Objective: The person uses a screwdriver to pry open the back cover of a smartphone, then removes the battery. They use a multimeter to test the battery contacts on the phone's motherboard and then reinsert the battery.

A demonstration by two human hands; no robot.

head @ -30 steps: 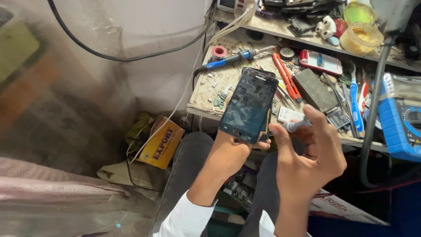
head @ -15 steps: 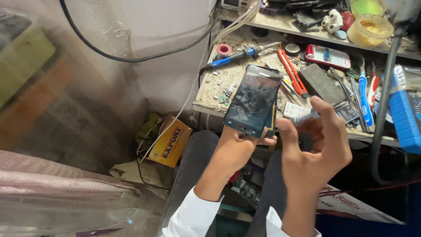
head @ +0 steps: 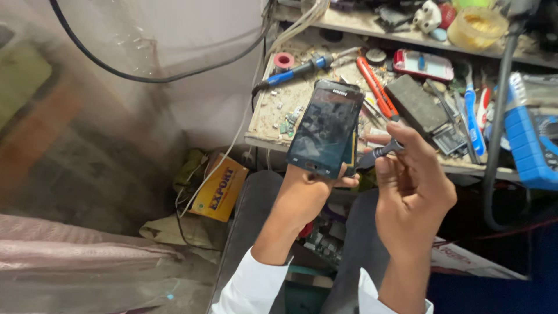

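Observation:
A black smartphone point(head: 325, 128) with a dark, scuffed screen is held upright in front of a cluttered workbench point(head: 273, 116). My left hand point(head: 305, 195) grips its lower end from behind. My right hand point(head: 412, 189) is just right of the phone, fingers closed on a small dark tool point(head: 378, 154) whose tip points at the phone's right edge. Whether the tip touches the phone is unclear. Both wrists show white sleeves.
The bench holds a blue-handled soldering iron point(head: 296, 68), a red tape roll point(head: 283, 60), orange cutters point(head: 376, 87), a dark block point(head: 415, 104), a red case point(head: 423, 64) and a blue meter point(head: 532, 145). A yellow box point(head: 221, 189) lies on the floor. A black cable point(head: 500, 104) hangs right.
The view has drifted slightly. The phone stays in my left hand. My right hand has brought the small tool closer to the phone's right edge.

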